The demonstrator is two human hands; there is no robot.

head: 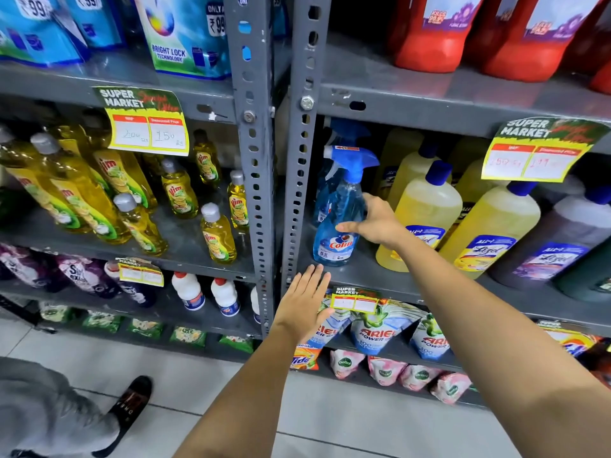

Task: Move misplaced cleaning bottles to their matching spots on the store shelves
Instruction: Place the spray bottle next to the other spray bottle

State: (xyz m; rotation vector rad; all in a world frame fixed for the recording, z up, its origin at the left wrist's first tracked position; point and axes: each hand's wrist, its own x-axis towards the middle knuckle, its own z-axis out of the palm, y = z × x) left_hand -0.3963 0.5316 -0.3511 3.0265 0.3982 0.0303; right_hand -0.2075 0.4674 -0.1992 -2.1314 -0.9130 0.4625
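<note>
A blue Colin spray bottle (334,239) with a blue trigger head stands at the left end of the right-hand middle shelf (390,285), next to the upright post. A second blue spray bottle (325,180) stands right behind it. My right hand (377,223) wraps the front bottle's middle from the right, thumb across its front and fingers behind. My left hand (302,302) is flat and open, holding nothing, just below that shelf's front edge. Yellow Lizol bottles (426,206) with blue caps stand to the right of the spray bottles.
Yellow Vim dish-liquid bottles (218,236) fill the left bay's middle shelf. Red jugs (433,38) sit above on the right, blue detergent pouches (185,34) above on the left. Ariel pouches (377,328) hang below. A person's foot in a black sandal (132,404) is on the tiled floor.
</note>
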